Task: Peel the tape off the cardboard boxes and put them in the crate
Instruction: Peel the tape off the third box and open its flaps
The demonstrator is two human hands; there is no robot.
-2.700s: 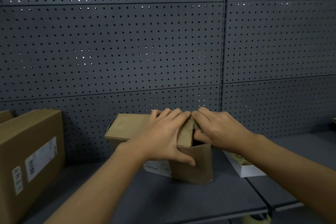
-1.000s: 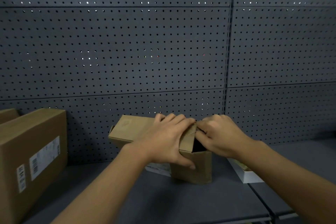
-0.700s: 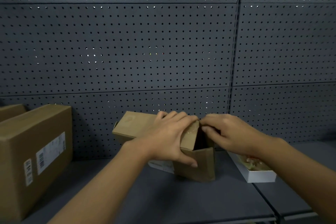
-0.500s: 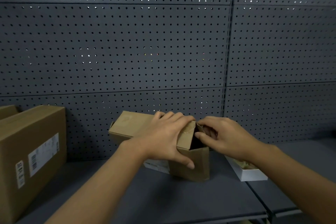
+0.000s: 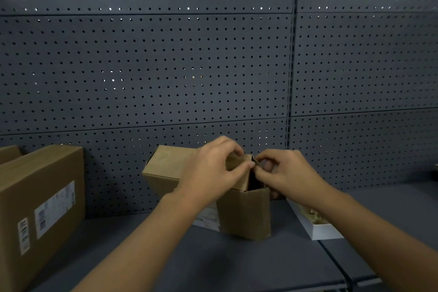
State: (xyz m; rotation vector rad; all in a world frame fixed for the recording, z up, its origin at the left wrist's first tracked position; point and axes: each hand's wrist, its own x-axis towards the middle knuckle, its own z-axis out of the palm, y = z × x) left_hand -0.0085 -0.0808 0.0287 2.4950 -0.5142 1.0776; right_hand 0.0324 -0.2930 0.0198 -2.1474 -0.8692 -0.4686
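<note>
A plain brown cardboard box [image 5: 241, 211] stands on the dark grey shelf [image 5: 237, 263], close in front of the perforated back panel, turned so that one corner faces the camera. It is long and narrow, running back and to the left from its near end. A white printed label [image 5: 208, 217] shows low on its left side. At the near end the top is partly open: a flap [image 5: 238, 166] is raised and a dark gap shows beneath it. Whether any tape remains on the box cannot be told. A larger brown cardboard box [image 5: 40, 208] with white barcode labels stands on the same shelf, well to the left.
</note>
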